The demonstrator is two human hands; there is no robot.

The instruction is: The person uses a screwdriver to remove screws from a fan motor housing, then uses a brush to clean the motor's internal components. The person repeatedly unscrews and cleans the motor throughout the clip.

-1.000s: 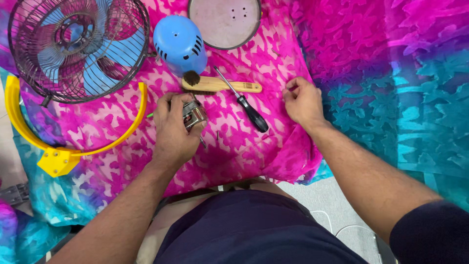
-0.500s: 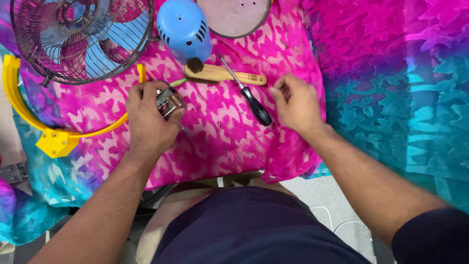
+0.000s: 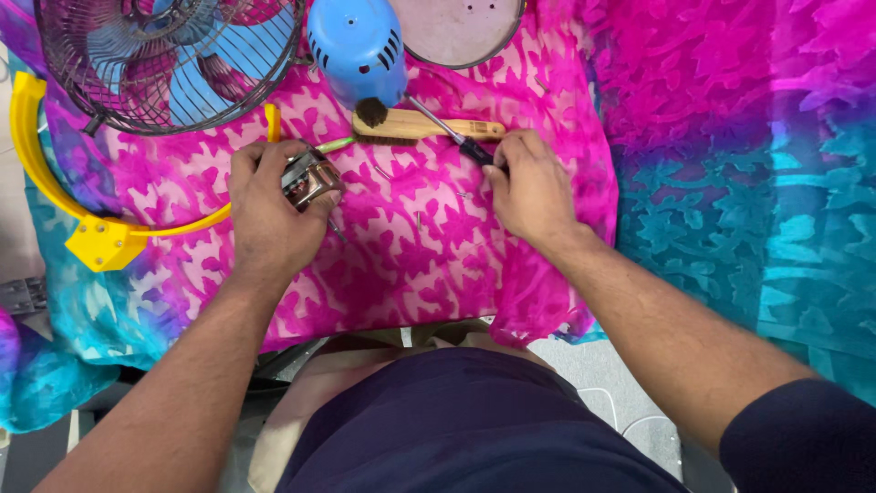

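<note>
My left hand point(image 3: 269, 205) grips a small metal fan motor point(image 3: 310, 176) over the pink patterned cloth point(image 3: 401, 256). My right hand point(image 3: 529, 187) rests on the black handle of a screwdriver point(image 3: 456, 139), fingers closed around it; the metal shaft points up toward the blue plastic motor housing point(image 3: 358, 46). A wooden-handled brush point(image 3: 420, 126) lies just beyond the screwdriver, under its shaft. A few small screws point(image 3: 418, 219) lie loose on the cloth between my hands.
A wire fan guard with blue blades point(image 3: 164, 59) sits at the upper left. A yellow curved fan bracket point(image 3: 100, 233) lies at the left. A round grey disc point(image 3: 461, 27) is at the top. Teal and pink cloth point(image 3: 748, 183) covers the right.
My right hand has moved left from the bare cloth onto the screwdriver handle and closed on it. My left hand keeps the motor.
</note>
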